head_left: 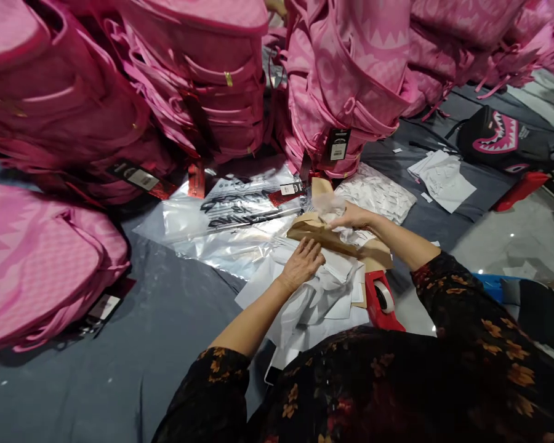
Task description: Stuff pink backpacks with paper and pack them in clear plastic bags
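Observation:
My left hand [303,263] lies with fingers stretched over a pile of crumpled white paper [300,314], its fingertips by a brown paper piece [323,237]. Just right of it, my right hand [354,216] closes on crumpled translucent wrapping [327,204] above the brown paper. Its fingertips are partly hidden. Beyond both hands lie clear plastic bags [231,240] with black print. A bag of small white pieces [383,194] rests behind my right wrist. Beside the paper pile is a red tape dispenser [382,301] with a white roll.
Pink backpacks [221,80] with hanging tags line the back, and another pink backpack [50,264] lies at the left. A black backpack [508,138] with a pink shark mouth and loose white papers [443,178] are at the right. Dark grey cloth [166,344] covers the surface.

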The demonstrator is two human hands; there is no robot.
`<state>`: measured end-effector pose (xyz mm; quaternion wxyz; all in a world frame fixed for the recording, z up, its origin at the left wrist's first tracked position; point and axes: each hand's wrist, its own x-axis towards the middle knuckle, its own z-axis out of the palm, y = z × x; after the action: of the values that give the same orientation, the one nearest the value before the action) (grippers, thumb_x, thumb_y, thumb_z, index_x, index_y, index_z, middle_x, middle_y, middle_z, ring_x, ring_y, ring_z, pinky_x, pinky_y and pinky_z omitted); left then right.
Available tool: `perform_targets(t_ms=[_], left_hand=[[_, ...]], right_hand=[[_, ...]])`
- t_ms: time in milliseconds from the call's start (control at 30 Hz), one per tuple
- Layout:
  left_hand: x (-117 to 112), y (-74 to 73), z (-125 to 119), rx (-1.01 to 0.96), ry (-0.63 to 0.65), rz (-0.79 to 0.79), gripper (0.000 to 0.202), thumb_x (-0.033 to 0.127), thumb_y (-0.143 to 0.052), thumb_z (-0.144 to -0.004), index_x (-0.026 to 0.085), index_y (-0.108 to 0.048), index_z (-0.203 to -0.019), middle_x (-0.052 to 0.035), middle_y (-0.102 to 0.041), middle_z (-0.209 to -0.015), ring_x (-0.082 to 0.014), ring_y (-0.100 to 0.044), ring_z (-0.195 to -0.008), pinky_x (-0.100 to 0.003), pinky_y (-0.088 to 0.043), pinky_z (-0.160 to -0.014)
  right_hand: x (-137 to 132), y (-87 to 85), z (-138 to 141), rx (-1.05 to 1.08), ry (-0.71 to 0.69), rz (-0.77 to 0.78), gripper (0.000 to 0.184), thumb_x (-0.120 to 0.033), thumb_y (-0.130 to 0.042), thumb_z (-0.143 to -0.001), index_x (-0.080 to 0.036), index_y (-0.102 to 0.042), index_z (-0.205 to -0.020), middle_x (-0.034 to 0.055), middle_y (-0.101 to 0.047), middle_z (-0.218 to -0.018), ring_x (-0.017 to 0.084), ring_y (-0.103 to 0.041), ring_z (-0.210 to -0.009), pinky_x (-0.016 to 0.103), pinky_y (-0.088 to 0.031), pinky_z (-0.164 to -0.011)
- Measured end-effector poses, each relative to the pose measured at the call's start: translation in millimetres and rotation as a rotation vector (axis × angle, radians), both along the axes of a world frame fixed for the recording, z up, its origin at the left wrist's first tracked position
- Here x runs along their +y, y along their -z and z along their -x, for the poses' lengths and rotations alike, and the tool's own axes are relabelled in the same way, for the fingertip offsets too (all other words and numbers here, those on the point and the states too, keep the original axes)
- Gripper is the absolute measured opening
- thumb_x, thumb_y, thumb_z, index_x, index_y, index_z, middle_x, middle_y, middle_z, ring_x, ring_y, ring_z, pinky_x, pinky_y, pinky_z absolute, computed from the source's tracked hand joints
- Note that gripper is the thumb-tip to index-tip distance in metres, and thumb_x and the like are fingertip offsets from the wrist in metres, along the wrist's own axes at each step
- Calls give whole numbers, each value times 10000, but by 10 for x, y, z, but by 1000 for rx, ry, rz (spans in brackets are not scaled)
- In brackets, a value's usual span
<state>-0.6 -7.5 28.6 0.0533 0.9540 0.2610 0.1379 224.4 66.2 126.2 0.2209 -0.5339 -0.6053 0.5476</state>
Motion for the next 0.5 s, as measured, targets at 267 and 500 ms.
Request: perform_targets(t_ms=[267,500], left_hand=[[-582,-771,296,171,32,17,207,91,-529,-947,201,-645,-1078,-92,-703,-997,-234,-677,-930,-362,-522,-878],[-888,-1140,395,328,-15,37,231,56,-549,-924,213,-629,-1075,-60,-714,-930,-226,-708,-856,-309,-495,-755]], right_hand=[[-469,-736,35,-823,-167,-640,407,-142,-608,-807,-184,-622,-1212,111,-683,-1173,277,-622,-1079,302,-437,-827],[-978,-948,-1065,-430,613,-557,162,-220,-703,-711,-162,-666,-858,52,-697,-885,227,-644,-862,339,-519,-813]])
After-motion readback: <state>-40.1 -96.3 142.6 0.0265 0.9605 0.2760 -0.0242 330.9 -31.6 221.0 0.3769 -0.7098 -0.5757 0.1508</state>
